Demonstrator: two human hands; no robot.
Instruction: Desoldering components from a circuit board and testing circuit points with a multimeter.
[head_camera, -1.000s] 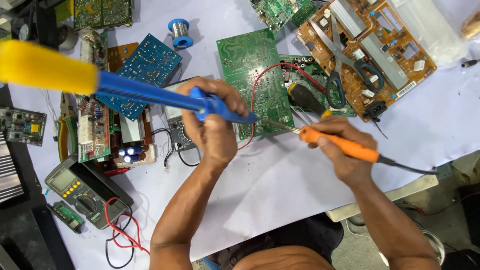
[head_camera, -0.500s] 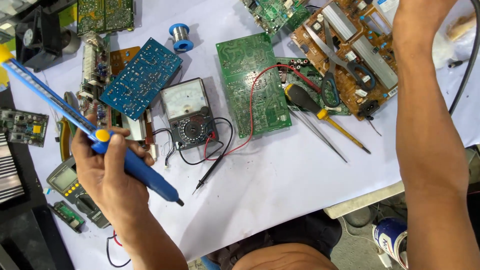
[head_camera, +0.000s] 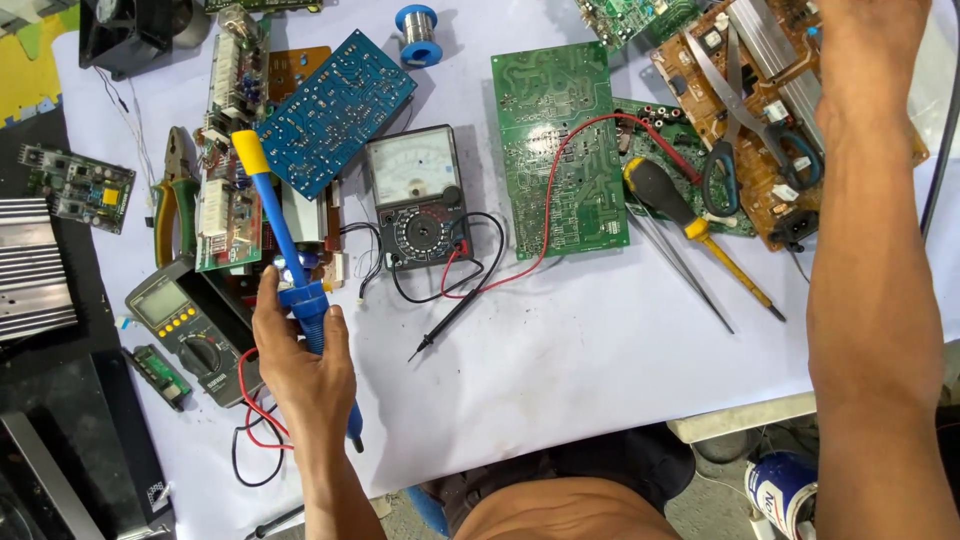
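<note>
**Blue suction tool in hand above a bench of circuit boards**

The person's left hand (head_camera: 300, 365) is wrapped around the long blue plastic desoldering pump with a yellow plunger end (head_camera: 285, 270), gripping it near the middle. The tool stands nearly upright over the white paper-covered bench (head_camera: 560, 340), its dark tip low by the wrist and its yellow end near the blue rectangular circuit board (head_camera: 335, 112). Just left of the hand lies a grey digital multimeter with yellow buttons (head_camera: 185, 325), red and black leads trailing beneath. To the right sit a grey analogue meter with a white dial (head_camera: 415, 195) and a green rectangular circuit board (head_camera: 560, 150). The right hand (head_camera: 865, 30) reaches to the far top corner over a brown circuit board (head_camera: 770, 190), where blue-handled scissors (head_camera: 745, 130) rest; whether its fingers grasp anything cannot be told. A black-and-yellow screwdriver (head_camera: 690, 225) lies between the boards.
</note>
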